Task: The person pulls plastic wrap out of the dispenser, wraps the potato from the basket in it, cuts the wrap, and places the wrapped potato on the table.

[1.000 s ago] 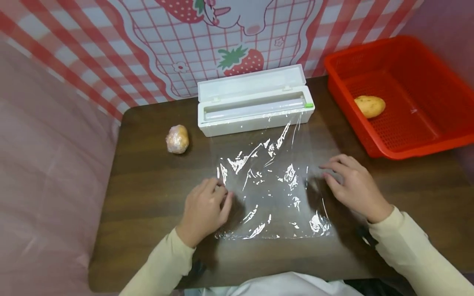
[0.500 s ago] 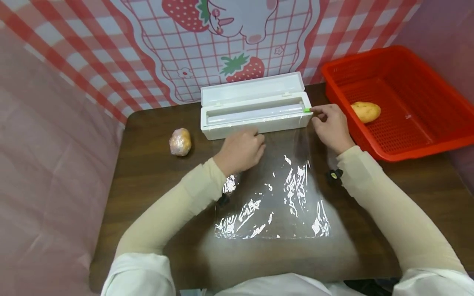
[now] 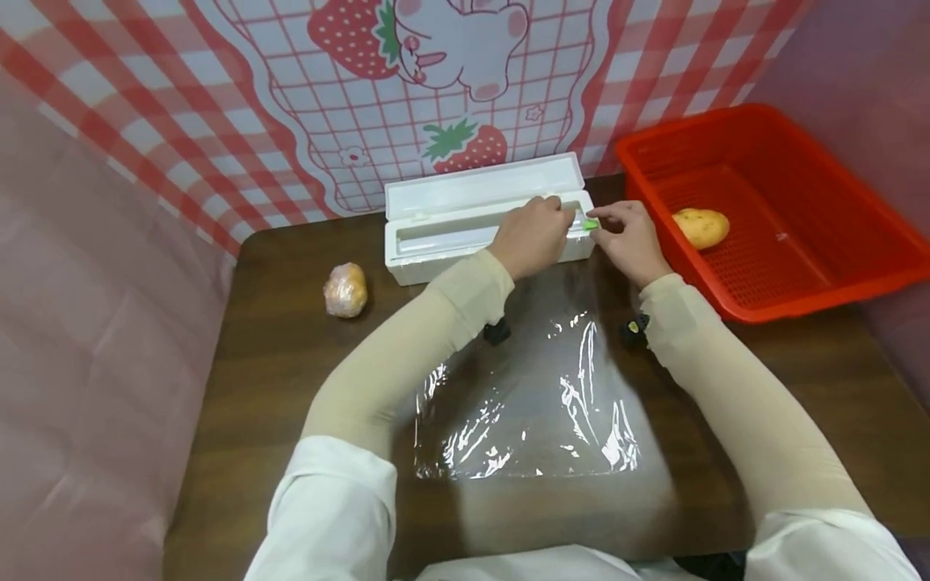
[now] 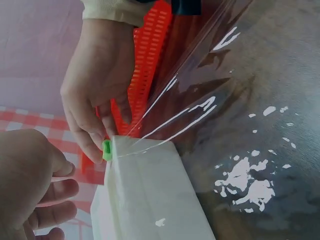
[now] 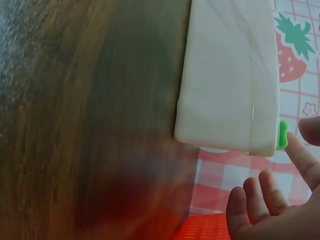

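Observation:
A white box [image 3: 414, 270] stands at the back with its lid up and a roll of clear film [image 3: 443, 242] inside; film [image 3: 508, 420] runs out over its front onto the table. At the box's right end, my right hand [image 3: 630, 246] has thumb and forefinger around the green slider [image 3: 590, 225]; the forefinger touches the slider [image 5: 283, 135] in the right wrist view. My left hand [image 3: 533, 236] hovers above the right part of the box. In the left wrist view this hand [image 4: 30, 185] has loosely bent fingers, nothing in them.
To the left of the box lies a film-wrapped yellowish item [image 3: 345, 290] on the brown table [image 3: 291, 387]. A red basket [image 3: 741, 311] at the back right holds a potato [image 3: 701, 228]. A checked cloth [image 3: 240, 121] hangs behind.
Both hands have moved from beside the film to the box. During the last half second the left went right along the box, towards the right hand at the slider.

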The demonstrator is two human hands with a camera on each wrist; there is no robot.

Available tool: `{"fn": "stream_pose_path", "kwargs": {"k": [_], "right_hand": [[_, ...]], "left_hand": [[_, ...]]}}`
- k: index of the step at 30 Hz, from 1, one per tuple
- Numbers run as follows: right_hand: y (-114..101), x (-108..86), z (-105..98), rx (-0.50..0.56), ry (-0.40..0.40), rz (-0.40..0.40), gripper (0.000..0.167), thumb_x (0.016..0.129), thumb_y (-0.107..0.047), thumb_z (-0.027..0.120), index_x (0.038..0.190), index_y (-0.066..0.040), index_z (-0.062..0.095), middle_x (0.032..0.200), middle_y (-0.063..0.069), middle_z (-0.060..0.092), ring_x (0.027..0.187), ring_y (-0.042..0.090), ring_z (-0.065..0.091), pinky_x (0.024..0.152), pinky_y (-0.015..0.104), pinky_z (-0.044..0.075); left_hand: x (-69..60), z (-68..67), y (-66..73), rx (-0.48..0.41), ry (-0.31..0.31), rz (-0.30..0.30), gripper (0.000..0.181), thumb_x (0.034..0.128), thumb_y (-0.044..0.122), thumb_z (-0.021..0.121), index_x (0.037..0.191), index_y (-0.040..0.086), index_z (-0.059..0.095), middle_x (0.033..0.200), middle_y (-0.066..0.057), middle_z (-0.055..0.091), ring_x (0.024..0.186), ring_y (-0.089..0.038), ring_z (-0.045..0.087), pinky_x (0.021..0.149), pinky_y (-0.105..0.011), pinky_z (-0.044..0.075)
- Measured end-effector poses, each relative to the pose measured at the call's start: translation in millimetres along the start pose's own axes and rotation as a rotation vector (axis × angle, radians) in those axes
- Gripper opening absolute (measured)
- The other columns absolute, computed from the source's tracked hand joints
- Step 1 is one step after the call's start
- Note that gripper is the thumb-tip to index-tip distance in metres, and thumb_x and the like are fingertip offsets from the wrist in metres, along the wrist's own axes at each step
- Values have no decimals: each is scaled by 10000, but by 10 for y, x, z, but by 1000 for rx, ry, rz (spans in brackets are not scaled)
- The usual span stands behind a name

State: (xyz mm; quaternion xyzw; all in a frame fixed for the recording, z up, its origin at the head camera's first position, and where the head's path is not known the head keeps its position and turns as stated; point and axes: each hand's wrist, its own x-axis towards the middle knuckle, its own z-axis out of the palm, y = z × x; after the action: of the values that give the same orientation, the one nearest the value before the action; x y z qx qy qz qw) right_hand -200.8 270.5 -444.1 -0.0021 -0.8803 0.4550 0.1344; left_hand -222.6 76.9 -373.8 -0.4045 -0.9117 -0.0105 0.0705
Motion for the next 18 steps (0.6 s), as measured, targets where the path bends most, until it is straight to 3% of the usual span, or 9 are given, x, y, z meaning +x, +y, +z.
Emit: {"fn": "stream_pose_path", "kwargs": {"k": [3,7,10,13,15,18], "right_hand": [[-93,-132,-74,-88,38,-4,318,906,-63,619,1196,49,686,1207,238,487,1121,371,470,942,447,398],[-420,-367,-237,-308,55,-29,320,904,-100,574,1164,50,687,1167,272,537,1073,424,521,934,547,418],[-663,-439,-490,-440,-30,-1,347,918,-164,587,1186,39,674,1125,274,599,986,434,555,865,588,454],[-777,-374,-854,-529,-153,85,403,949,-218,577,1260,32,638,1137,280,627,932,428,573,799,594,480],[-727,-284,-1109,-576,-225,143,451,963,-241,562,1313,39,604,1186,294,623,925,428,577,776,590,488],[-501,-120,-1453,-631,-350,192,509,969,-231,570,1382,64,532,1274,319,582,1017,440,555,861,599,474]], "left_hand": [[96,55,74,-33,-3,13,230,1009,212,539,1171,146,689,1087,-45,660,953,-220,647,730,-364,571],[188,107,159,-41,2,48,241,999,228,535,1154,144,700,1076,-55,663,938,-242,660,736,-370,571],[282,121,213,-28,29,60,231,990,236,529,1121,147,697,1043,-62,659,914,-251,660,725,-374,568],[377,104,287,-36,42,62,224,986,238,524,1116,144,680,1043,-65,655,919,-256,654,736,-379,565],[423,99,354,-43,34,77,237,982,244,525,1135,141,672,1054,-69,655,929,-265,649,760,-384,560],[463,119,479,-38,10,102,271,981,270,511,1180,155,655,1093,-60,650,949,-265,635,764,-404,556]]}}
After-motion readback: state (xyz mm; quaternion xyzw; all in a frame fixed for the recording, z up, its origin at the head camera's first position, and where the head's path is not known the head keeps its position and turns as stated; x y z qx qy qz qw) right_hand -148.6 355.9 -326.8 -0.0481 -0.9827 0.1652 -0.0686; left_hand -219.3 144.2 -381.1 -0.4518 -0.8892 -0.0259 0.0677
